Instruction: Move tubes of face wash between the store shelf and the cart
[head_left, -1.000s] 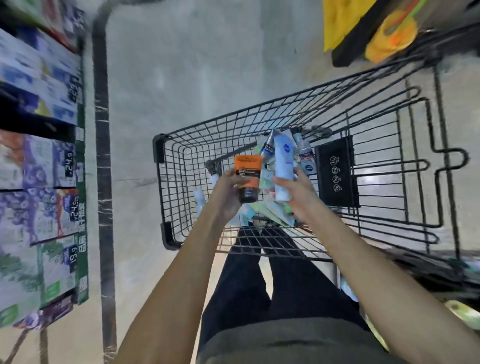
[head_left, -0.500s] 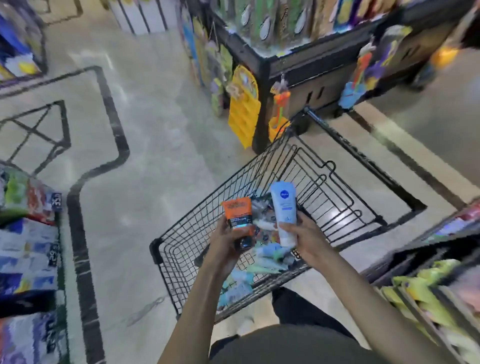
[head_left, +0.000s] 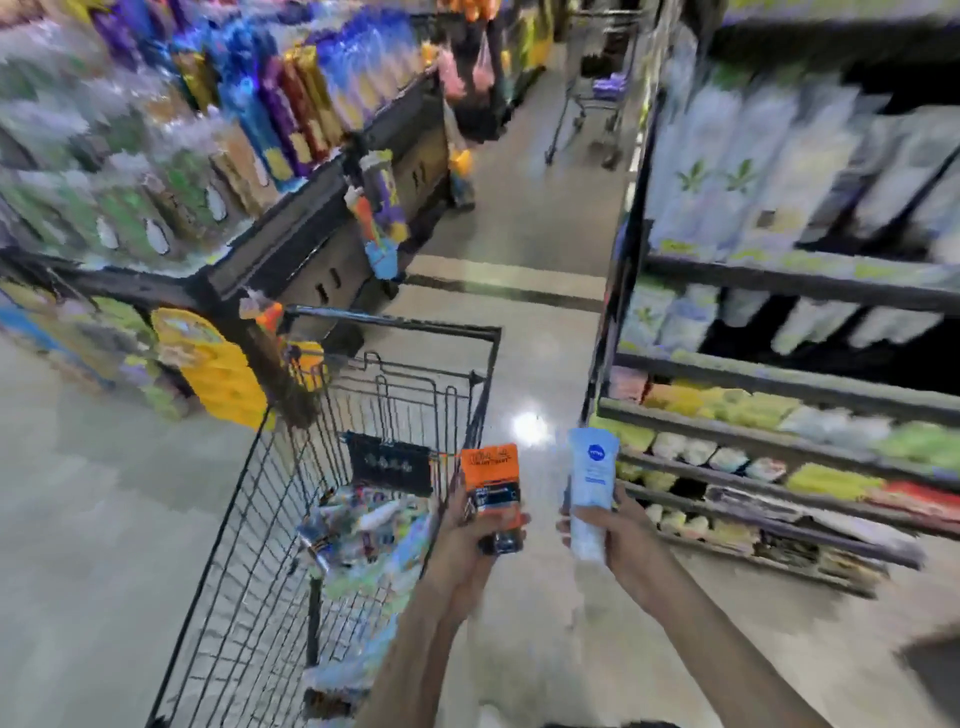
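One tube (head_left: 491, 480) is orange over black; the other tube (head_left: 591, 486) pale blue with a dark blue round logo. The cart (head_left: 244, 525) is black wire; the floor (head_left: 104, 519) glossy grey.

Pale blue tube (head_left: 592, 488): round dark-blue logo near its top end, lettering too blurred to read. Orange tube (head_left: 492, 480): dark print, illegible. Shelf labels smeared; nothing legible.

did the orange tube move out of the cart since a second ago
Yes. The orange tube, gripped by the left hand, was over the cart basket; now it sits outside the cart's right rim, toward the shelf.
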